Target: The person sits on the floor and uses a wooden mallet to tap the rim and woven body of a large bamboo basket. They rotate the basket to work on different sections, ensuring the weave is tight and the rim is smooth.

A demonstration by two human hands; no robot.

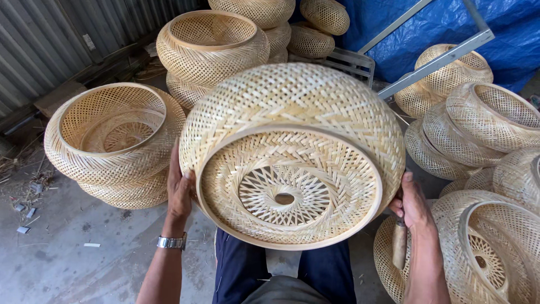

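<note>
Woven bamboo makes up the round basket point(292, 152) that is held up on edge between the two hands, its open mouth turned toward the camera so that the spoked, hole-centred bottom is seen through the rim.

A slip is judged the main risk. The basket is only pressed from the sides, not hooked, and its wall is springy, so uneven pressure could let it roll off the palms and drop toward the concrete floor point(73, 259) below it. The right hand point(413, 205) is also wrapped around a wooden tool handle point(399, 242), which leaves only the thumb and part of the palm against the basket; grip on that side is judged the weaker. Hard squeezing could also bend the rim hoop or crack the thin strips. What the tool ends in cannot be told, as its tip is hidden.

The left hand point(180, 188) is laid flat and open against the basket's left wall, fingers spread upward, with a metal wristwatch point(171, 242) on the wrist. The right hand is set against the lower right of the basket's rim. The hands are kept well apart, with the basket clamped between them, above the dark trousers point(242, 270).

Left of the basket, a stack of similar baskets point(112, 141) is seen; behind it, another stack point(211, 48); to its right, more baskets point(478, 129) and a blue tarpaulin point(506, 34).
</note>
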